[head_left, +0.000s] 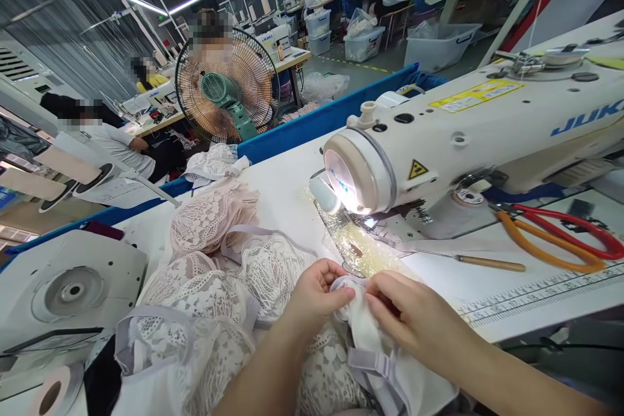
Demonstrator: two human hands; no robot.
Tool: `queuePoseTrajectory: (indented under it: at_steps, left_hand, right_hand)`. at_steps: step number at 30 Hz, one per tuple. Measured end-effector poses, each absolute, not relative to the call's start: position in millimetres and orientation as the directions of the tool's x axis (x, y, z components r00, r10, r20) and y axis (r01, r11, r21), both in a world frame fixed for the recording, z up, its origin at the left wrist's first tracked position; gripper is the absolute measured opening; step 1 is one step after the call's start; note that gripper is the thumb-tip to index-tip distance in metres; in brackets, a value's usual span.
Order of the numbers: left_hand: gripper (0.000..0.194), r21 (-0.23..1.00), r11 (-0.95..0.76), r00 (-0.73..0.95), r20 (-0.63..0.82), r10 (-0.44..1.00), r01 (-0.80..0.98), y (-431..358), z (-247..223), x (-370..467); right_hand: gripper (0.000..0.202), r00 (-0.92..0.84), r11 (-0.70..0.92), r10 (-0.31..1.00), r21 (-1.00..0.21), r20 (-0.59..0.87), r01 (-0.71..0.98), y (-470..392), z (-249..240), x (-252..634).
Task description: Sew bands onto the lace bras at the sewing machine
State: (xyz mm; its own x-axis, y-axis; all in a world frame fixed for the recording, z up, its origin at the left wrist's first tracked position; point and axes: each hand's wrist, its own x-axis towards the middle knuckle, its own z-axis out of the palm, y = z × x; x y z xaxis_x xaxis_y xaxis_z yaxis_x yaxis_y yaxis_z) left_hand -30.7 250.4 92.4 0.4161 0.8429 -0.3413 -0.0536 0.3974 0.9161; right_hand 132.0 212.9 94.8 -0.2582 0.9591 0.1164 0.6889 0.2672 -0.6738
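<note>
Between my two hands is a white bra (pixel 363 325) with a pale lilac edge and strap, its lower part hanging over the table's front. My left hand (pixel 319 292) pinches the edge between thumb and fingers. A short way to the right, my right hand (pixel 404 309) also pinches the same edge. Just beyond them stands the sewing machine (pixel 439 136), its lamp lit over the needle area. Several lace bras (pixel 205 286) lie heaped to the left, touching or close to my left forearm.
Orange-and-red handled scissors (pixel 550 237) and a wooden-handled awl (pixel 492 263) lie right of the needle area. A printed ruler strip (pixel 536 296) runs along the table edge. Behind the blue cloth trough (pixel 312 123) stands a large fan (pixel 227 84). Other people sit at machines farther back.
</note>
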Motion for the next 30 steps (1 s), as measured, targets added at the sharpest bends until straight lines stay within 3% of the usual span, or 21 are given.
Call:
queuePoseTrajectory:
  at_steps: [8,12,19,30]
  left_hand:
    - [0.029,0.907,0.414,0.39,-0.353,0.85,-0.08,250,93,-29]
    - [0.026,0.903,0.417,0.39,-0.35,0.852,-0.1,249,91,-29]
    - [0.018,0.923,0.378,0.364,-0.33,0.871,-0.066,247,86,-29]
    - [0.009,0.934,0.343,0.24,-0.356,0.903,0.095,246,86,-24]
  right_hand:
    - [0.019,-0.273,0.259,0.956,-0.743,0.106,0.617,211,105,136]
    - [0.019,-0.176,0.215,0.975,-0.792,0.138,0.571,215,115,148]
    - [0.027,-0.002,-0.007,1.0,-0.923,-0.009,0.386,216,137,168]
    - [0.028,0.132,0.055,0.983,-0.895,0.126,0.443,213,154,172]
